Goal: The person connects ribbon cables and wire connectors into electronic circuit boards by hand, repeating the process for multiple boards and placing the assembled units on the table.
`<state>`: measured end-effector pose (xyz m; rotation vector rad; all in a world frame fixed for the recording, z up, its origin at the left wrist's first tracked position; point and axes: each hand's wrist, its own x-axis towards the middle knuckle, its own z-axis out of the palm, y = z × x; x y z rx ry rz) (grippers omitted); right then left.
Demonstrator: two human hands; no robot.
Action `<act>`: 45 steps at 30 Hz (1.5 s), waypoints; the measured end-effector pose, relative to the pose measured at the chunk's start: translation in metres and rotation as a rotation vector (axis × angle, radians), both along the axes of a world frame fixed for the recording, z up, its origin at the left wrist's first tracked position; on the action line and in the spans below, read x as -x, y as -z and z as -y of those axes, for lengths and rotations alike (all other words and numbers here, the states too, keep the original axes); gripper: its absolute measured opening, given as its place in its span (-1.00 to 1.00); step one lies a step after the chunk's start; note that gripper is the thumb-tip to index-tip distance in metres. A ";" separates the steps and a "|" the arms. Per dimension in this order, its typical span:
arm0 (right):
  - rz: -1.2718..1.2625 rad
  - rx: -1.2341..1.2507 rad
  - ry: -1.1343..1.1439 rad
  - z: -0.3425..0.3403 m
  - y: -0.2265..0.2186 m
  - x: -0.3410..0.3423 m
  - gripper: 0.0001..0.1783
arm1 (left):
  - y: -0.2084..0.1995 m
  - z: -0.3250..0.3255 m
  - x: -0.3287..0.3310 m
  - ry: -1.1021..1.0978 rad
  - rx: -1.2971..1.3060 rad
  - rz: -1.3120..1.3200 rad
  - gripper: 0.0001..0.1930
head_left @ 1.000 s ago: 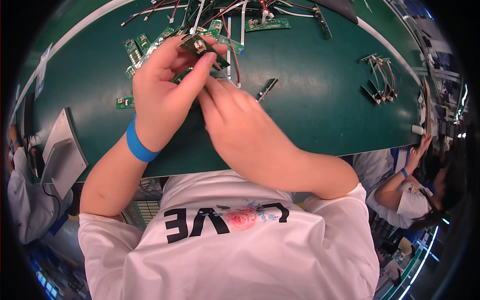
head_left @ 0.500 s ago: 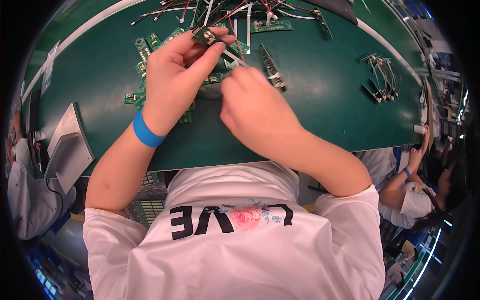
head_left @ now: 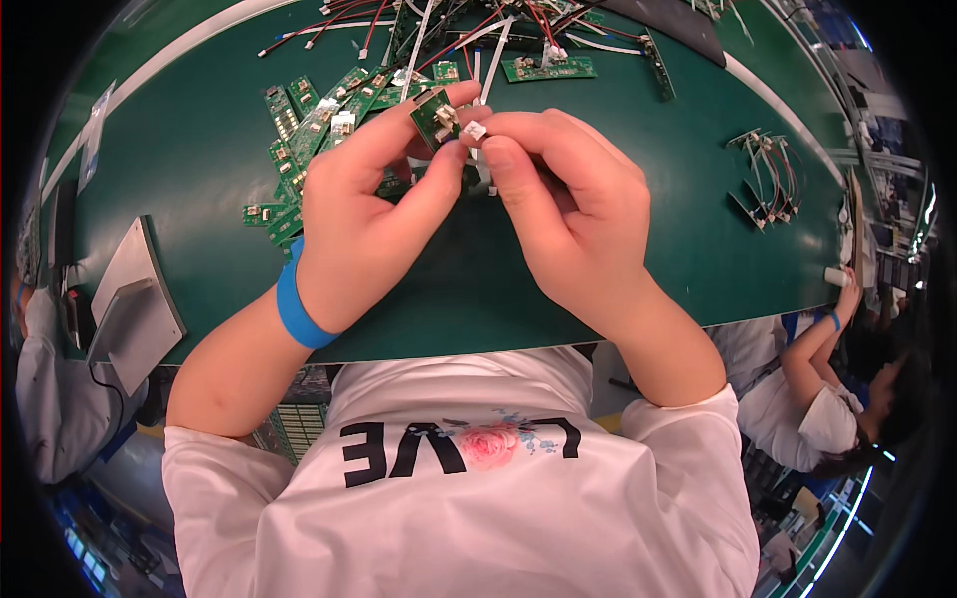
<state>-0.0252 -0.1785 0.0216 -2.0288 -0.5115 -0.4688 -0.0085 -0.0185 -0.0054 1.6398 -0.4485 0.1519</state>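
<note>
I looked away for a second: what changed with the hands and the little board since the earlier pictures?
The right hand, which earlier lay over the left hand's fingers, has drawn back to the right and now pinches a small white connector right at the small green circuit board. The left hand keeps holding that board over the green table.

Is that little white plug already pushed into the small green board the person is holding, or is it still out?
Seemingly still out. The white plug, pinched by the right hand, sits beside the small green board in the left hand; full seating cannot be told.
</note>
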 end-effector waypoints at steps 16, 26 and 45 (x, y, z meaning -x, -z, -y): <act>0.397 0.302 0.044 0.013 0.009 0.002 -0.78 | -0.009 -0.010 0.008 0.181 -0.364 0.279 -0.66; 0.421 0.266 0.059 0.012 0.014 0.002 -0.79 | -0.013 -0.005 0.010 0.144 -0.418 0.244 -0.66; -0.175 -0.053 -0.043 0.021 0.008 0.003 -0.93 | -0.006 -0.003 0.006 0.350 -0.300 0.007 -0.47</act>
